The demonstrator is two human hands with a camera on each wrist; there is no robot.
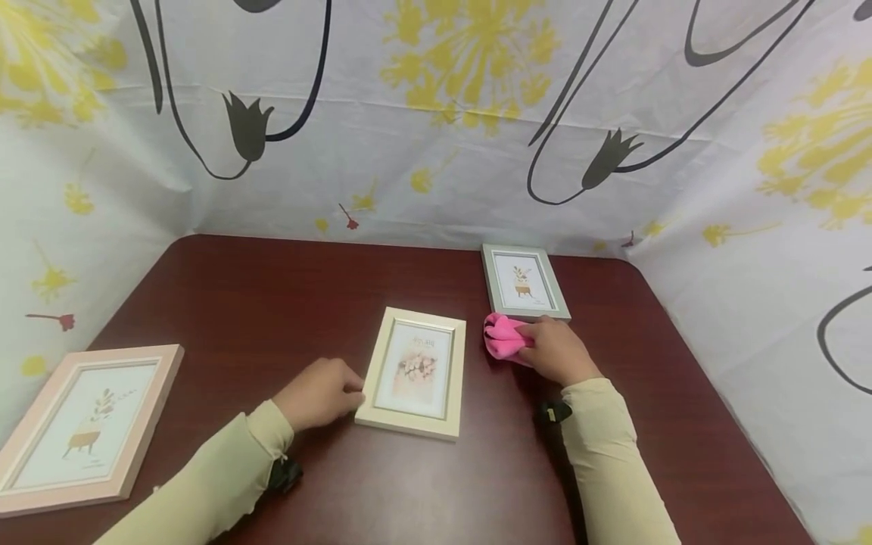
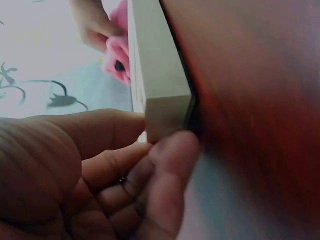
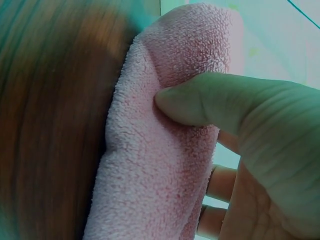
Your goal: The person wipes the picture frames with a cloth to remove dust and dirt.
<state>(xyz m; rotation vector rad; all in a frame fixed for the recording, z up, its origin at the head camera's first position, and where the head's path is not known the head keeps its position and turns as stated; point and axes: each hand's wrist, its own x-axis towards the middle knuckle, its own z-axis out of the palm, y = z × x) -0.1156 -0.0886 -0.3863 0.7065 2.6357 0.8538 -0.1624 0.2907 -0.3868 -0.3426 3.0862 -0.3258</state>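
A cream picture frame (image 1: 414, 372) with a pink blossom print lies face up near the middle of the dark red table (image 1: 272, 295). My left hand (image 1: 319, 395) pinches its left side near the front corner. In the left wrist view, thumb and fingers of the left hand (image 2: 125, 155) close on the end of the frame (image 2: 165, 60). My right hand (image 1: 562, 352) holds a bunched pink towelling cloth (image 1: 506, 337) to the right of the cream frame. The right wrist view has the thumb pressed into the folded cloth (image 3: 150, 165), fingers behind it.
A grey-green picture frame (image 1: 524, 281) lies at the back right, just beyond the cloth. At the front left lies a larger pink picture frame (image 1: 85, 424). White sheeting (image 1: 409, 189) with yellow and grey flower prints surrounds the table's back and sides.
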